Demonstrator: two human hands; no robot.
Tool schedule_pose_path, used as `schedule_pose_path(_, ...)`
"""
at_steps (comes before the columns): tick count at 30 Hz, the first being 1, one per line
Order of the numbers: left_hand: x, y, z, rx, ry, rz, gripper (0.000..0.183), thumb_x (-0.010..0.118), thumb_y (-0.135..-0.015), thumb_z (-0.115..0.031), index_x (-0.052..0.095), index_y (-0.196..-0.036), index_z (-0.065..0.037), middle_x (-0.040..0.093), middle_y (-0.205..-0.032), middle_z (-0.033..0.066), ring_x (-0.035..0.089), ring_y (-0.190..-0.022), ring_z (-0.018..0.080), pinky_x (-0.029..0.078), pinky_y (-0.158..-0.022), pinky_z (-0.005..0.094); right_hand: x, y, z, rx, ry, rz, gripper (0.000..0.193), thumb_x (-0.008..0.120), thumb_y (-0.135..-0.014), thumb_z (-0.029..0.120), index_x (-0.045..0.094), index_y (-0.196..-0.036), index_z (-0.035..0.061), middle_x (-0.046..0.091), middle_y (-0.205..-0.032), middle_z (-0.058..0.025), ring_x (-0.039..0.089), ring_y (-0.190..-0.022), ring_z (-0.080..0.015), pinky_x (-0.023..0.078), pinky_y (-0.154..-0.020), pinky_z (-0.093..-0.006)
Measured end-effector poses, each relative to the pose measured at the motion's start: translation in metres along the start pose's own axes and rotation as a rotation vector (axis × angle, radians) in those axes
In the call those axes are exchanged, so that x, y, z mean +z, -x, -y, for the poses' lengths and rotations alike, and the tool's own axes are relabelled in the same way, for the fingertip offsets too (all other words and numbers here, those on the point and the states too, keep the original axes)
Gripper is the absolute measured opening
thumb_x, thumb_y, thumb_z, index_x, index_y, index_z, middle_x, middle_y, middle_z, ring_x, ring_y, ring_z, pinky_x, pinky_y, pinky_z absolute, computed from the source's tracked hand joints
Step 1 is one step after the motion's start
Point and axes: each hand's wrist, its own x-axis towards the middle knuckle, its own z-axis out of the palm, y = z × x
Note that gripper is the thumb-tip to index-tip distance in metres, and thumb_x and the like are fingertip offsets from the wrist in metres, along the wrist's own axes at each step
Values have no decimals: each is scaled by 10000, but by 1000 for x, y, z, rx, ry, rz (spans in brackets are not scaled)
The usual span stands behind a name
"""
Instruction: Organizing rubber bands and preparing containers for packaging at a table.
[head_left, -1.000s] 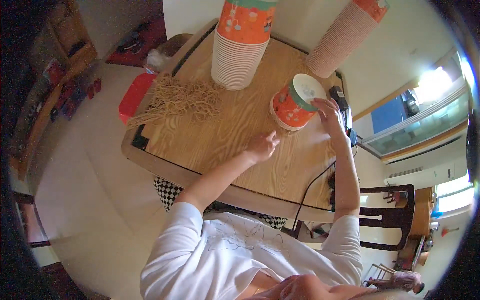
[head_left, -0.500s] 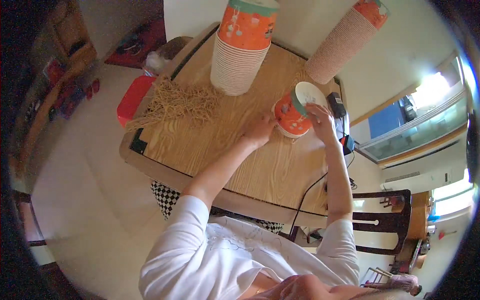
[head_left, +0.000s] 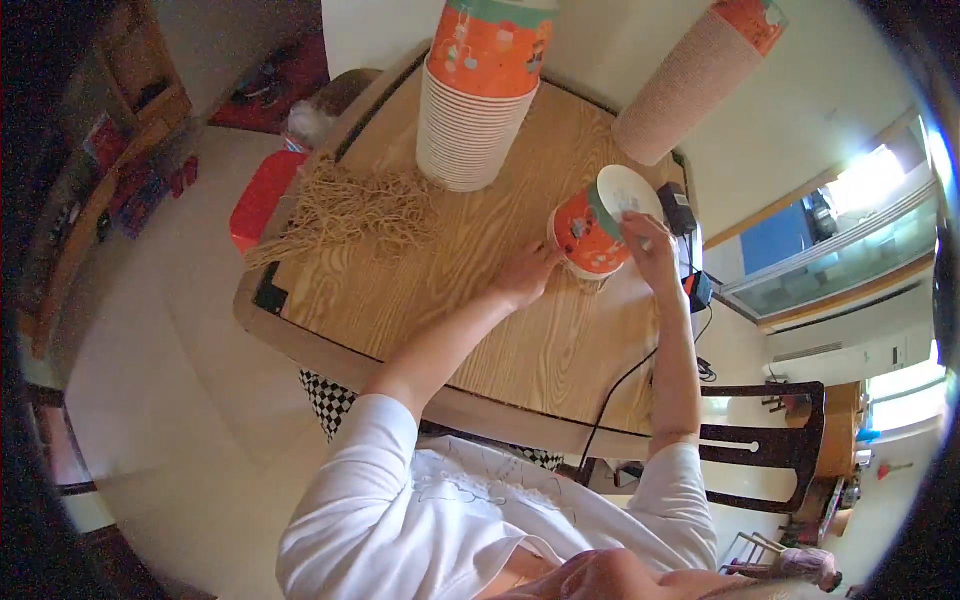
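Observation:
On the right part of the table stands an orange paper tub (head_left: 585, 235) with a green band and a round white end facing up. My left hand (head_left: 525, 275) is closed at the tub's lower left side, its fingertips partly hidden against the wall. At the upper right, my right hand (head_left: 650, 240) grips the green-banded edge, fingers on the white end. A bit of straw-coloured string shows under the tub's lower edge. Left of my hands lies a loose heap of straw-coloured twine (head_left: 360, 210). Behind it rises a stack of similar paper tubs (head_left: 475, 130).
A taller, slimmer stack of paper cups (head_left: 690, 85) leans at the table's far right. Black power adapters (head_left: 676, 210) and a cable (head_left: 625, 378) lie along the right edge. A red container (head_left: 262, 200) is beyond the left edge, and a dark chair (head_left: 765, 445) stands at right.
My right hand has shifted slightly, its fingers now further onto the tub's white end. The tub has turned and tilted a little. My left hand stays at its lower side.

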Motion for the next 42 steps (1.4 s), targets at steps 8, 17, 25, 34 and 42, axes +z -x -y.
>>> schedule_pose_path(8,-2,4,4,8,52,-54,419,424,-823,-64,469,-1240,-76,528,-1143,175,462,-1107,358,400,-937,452,15,3,24,-17,63,-93,191,637,-786,78,658,-975,65,643,-1038,-107,587,-986,-290,461,-858,-355)
schedule_pose_path(17,-4,-2,5,81,-143,-68,403,465,-805,-113,512,-1204,-69,542,-1139,134,474,-1107,314,393,-936,441,91,60,27,549,316,-19,321,553,-849,377,596,-1030,115,650,-760,-173,637,-727,-368,494,-630,-470)
schedule_pose_path(25,7,-6,6,2,-58,18,401,541,-789,-214,538,-1161,-65,518,-1179,158,471,-1113,334,397,-926,473,122,52,27,561,413,188,227,521,-845,285,637,-912,101,643,-813,-192,629,-769,-379,486,-659,-481)
schedule_pose_path(34,16,1,9,14,144,-65,646,706,-673,-349,482,-1227,-103,464,-1250,185,419,-1157,389,358,-976,494,106,76,35,615,149,-196,194,614,-849,269,598,-953,107,655,-739,-123,655,-676,-274,492,-591,-374)
schedule_pose_path(42,23,1,24,17,29,-94,463,578,-817,-337,507,-1223,-128,489,-1253,170,453,-1160,372,319,-1009,521,129,68,22,619,507,102,243,522,-856,350,598,-983,157,663,-890,-120,638,-796,-350,496,-671,-466)
